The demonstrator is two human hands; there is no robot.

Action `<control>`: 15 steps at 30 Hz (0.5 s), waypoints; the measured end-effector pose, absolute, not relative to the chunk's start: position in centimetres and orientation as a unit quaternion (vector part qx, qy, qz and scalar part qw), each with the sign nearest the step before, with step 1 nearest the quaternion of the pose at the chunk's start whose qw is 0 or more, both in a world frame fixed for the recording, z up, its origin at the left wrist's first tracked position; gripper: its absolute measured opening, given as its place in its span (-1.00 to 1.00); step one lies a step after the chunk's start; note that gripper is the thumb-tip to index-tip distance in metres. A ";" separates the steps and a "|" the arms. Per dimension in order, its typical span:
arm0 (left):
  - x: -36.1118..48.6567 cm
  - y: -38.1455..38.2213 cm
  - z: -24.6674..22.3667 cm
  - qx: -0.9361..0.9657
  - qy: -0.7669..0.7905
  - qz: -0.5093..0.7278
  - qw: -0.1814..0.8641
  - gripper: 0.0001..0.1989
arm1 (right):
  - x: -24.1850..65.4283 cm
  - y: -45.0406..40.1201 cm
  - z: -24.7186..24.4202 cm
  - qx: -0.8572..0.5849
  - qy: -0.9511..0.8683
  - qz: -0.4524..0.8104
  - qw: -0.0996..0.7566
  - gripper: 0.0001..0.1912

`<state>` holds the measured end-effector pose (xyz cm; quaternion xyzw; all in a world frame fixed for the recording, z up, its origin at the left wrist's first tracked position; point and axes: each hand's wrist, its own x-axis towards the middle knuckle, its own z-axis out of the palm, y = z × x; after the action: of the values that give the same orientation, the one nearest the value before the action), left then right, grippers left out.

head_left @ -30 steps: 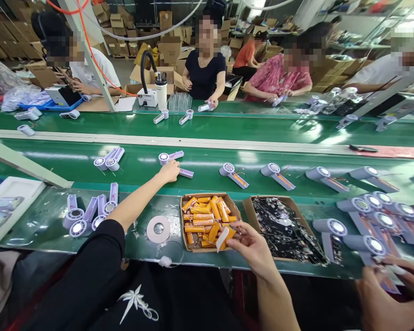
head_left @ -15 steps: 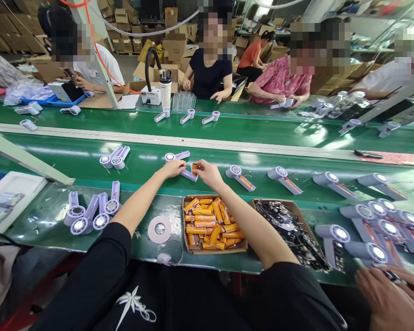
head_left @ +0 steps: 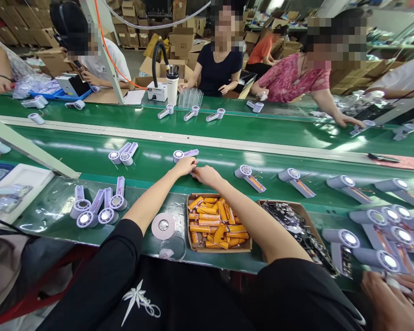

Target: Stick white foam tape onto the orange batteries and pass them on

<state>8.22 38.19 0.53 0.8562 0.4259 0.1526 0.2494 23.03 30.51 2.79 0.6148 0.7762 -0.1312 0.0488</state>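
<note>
Lavender fan handle (head_left: 191, 174) lies at the fingers (head_left: 198, 171), mostly hidden.

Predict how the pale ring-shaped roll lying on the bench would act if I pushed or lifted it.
The pale ring-shaped roll lies on its broad flat side, so a push would probably slide it rather than roll it. The bench looks glossy, so it may slip easily. Lifted and stood on its round edge, it would likely roll.
</note>
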 end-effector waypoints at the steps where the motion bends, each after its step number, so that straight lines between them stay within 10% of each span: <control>1: 8.5 37.9 0.7 0.856 0.426 0.155 0.247 -0.85 | 22.8 30.8 2.8 0.608 0.781 -0.131 0.062 -0.57; 15: -11.5 13.2 0.1 0.925 0.334 0.135 0.123 -0.67 | 32.5 26.8 5.3 0.672 0.734 -0.083 0.060 -0.58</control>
<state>-11.46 13.16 0.12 0.9246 0.3342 0.1354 0.1226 32.54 26.76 5.28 0.6715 0.7339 -0.0827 0.0596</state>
